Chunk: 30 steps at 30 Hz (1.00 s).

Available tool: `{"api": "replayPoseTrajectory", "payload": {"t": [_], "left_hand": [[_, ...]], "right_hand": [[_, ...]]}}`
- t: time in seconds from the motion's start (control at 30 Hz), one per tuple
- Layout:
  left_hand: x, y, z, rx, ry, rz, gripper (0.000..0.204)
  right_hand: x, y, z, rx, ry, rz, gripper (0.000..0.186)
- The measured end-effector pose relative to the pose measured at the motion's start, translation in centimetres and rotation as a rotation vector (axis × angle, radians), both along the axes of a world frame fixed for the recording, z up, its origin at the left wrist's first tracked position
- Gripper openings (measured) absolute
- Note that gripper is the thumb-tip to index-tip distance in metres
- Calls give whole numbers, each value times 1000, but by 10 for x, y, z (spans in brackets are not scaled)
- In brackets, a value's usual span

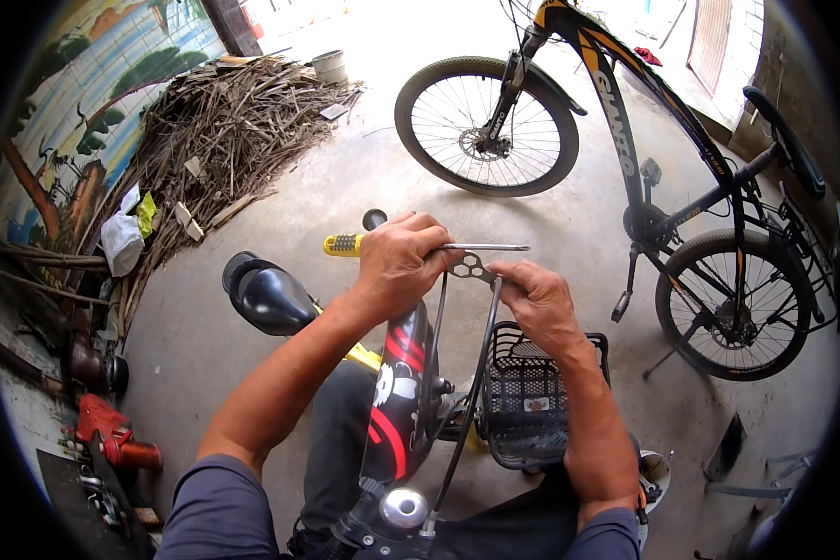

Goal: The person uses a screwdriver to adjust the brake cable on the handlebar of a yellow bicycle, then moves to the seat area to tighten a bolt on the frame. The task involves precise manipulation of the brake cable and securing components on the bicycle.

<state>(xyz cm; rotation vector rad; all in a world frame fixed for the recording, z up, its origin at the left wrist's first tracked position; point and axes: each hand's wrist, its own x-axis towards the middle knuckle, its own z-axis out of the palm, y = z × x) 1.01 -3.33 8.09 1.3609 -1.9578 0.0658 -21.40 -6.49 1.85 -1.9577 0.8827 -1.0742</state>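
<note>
Plainly a flat, grey, hexagon-holed metal plate (472,268)

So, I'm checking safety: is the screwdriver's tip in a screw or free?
Free: the left hand grips the screwdriver, and its tip shows bare.

Basket (532,439) black, latticed. Up-left of basket: screwdriver (345,245), yellow-and-grey handle, silver shaft (485,247); silvery multi-hole flat wrench (473,268). Left of basket: black curved panel (397,350), red stripes, white cartoon print; glossy black saddle (275,299). Up-right of basket: black-grey-orange mountain bike (614,121).
</note>
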Motion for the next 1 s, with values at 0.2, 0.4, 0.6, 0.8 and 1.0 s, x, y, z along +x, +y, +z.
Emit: {"api": "replayPoseTrajectory", "payload": {"t": [0.2,0.4,0.6,0.8,1.0], "left_hand": [[3,1,3,78,-46,20,10],[3,2,3,63,-54,24,10],[3,2,3,54,-33,5,12],[2,2,1,3,-10,-5,15],[1,1,2,11,-8,4,14]], "right_hand": [[5,1,-4,209,-74,110,20],[20,12,-21,507,-138,285,7],[15,9,-17,283,21,98,13],[6,3,-5,216,-164,-45,18],[12,6,-11,333,-211,71,11]]}}
